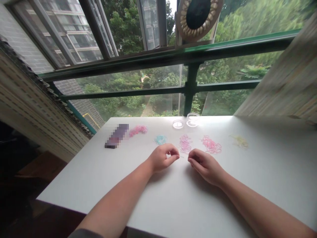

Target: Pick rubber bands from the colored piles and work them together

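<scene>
My left hand (164,157) is closed in a pinch, thumb against fingertips, just above the white table (148,205). Facing it across a small gap, my right hand (204,165) is pinched too. Whatever either pinch holds is too small to make out. A tiny thin strand shows between the fingertips, and I cannot tell if it is held or lies on the table. Right beyond my hands are loose piles of small thin loops that look like rubber bands: a blue pile (160,139), a purple-pink pile (185,144) and a pinkish-red pile (211,144).
Farther right lies a yellow pile (240,141); another pink pile (138,131) is at the left beside a pixelated dark oblong (117,136). Two clear round dishes (178,124) stand at the back edge. Behind the table are a green window rail (158,59) and curtains (274,72).
</scene>
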The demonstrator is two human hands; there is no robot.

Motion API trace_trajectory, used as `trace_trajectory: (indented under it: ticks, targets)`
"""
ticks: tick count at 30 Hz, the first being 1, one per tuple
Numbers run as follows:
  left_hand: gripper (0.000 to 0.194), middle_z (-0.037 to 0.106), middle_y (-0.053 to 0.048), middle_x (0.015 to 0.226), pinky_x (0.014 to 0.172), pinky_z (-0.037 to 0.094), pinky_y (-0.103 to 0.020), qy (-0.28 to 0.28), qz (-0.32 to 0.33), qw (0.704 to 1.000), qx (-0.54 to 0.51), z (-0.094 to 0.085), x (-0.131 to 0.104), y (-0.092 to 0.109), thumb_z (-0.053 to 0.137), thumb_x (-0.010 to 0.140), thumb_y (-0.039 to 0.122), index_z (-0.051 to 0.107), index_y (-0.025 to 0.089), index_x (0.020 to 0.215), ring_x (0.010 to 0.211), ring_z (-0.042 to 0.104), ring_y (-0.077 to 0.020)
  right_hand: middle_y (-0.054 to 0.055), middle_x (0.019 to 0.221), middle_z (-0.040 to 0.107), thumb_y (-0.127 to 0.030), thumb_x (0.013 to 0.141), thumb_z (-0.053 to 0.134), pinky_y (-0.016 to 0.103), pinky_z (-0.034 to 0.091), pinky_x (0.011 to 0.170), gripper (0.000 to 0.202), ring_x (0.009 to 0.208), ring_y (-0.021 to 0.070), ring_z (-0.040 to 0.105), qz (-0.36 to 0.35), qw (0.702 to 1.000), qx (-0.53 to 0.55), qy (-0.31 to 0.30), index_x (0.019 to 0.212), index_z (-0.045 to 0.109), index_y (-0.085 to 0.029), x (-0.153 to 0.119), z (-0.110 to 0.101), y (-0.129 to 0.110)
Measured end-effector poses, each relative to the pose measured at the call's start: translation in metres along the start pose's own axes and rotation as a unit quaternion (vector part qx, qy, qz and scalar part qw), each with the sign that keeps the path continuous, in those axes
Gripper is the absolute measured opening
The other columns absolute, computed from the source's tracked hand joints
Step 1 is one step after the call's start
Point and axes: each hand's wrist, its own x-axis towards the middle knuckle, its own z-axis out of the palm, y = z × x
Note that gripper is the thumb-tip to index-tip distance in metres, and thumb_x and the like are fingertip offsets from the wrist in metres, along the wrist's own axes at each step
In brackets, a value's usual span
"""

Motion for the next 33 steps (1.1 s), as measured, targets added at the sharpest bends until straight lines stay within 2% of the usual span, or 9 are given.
trace_trajectory:
  ticks: [12, 20, 26, 33]
  targets:
    - [0.007, 0.066, -0.002, 0.075, 0.065, 0.042, -0.024, 0.075, -0.052, 0.995, 0.041, -0.011, 0.001, -0.017, 0.058, 0.076, 0.020, 0.064, 0.017, 0.077, 0.073, 0.059, -0.0125, 0.000, 0.068, 0.053, -0.029, 0.089, 0.044, 0.025, 0.038, 0.055, 0.014, 0.061, 0.0133, 0.048, 0.007, 0.999, -0.019, -0.033, 0.078, 0.048, -0.020, -0.001, -0.001, 0.007]
    - [0.009, 0.068, -0.001, 0.077, 0.061, 0.042, -0.022, 0.143, -0.087, 0.979, 0.117, -0.034, 0.001, -0.042, 0.057, 0.077, 0.021, 0.065, 0.018, 0.078, 0.072, 0.060, -0.0120, 0.000, 0.066, 0.053, -0.030, 0.088, 0.045, 0.025, 0.038, 0.055, 0.016, 0.061, 0.0135, 0.048, 0.009, 0.999, -0.018, -0.034, 0.076, 0.048, -0.020, 0.000, -0.002, 0.005]
    - [0.012, 0.068, -0.002, 0.081, 0.068, 0.046, -0.024, 0.175, -0.135, 0.962, 0.162, -0.050, 0.000, -0.059, 0.057, 0.076, 0.022, 0.067, 0.018, 0.080, 0.076, 0.061, -0.0145, -0.001, 0.065, 0.052, -0.029, 0.086, 0.046, 0.025, 0.038, 0.055, 0.015, 0.059, 0.0127, 0.048, 0.015, 0.999, -0.009, -0.030, 0.075, 0.048, -0.020, -0.001, -0.004, 0.004]
    - [0.014, 0.069, -0.004, 0.081, 0.075, 0.047, -0.028, 0.172, -0.163, 0.953, 0.190, -0.050, -0.001, -0.066, 0.059, 0.074, 0.024, 0.070, 0.018, 0.080, 0.077, 0.061, -0.0162, -0.002, 0.062, 0.050, -0.028, 0.086, 0.046, 0.025, 0.038, 0.054, 0.015, 0.056, 0.0118, 0.048, 0.026, 0.999, 0.000, -0.032, 0.074, 0.048, -0.020, 0.000, -0.004, 0.002]
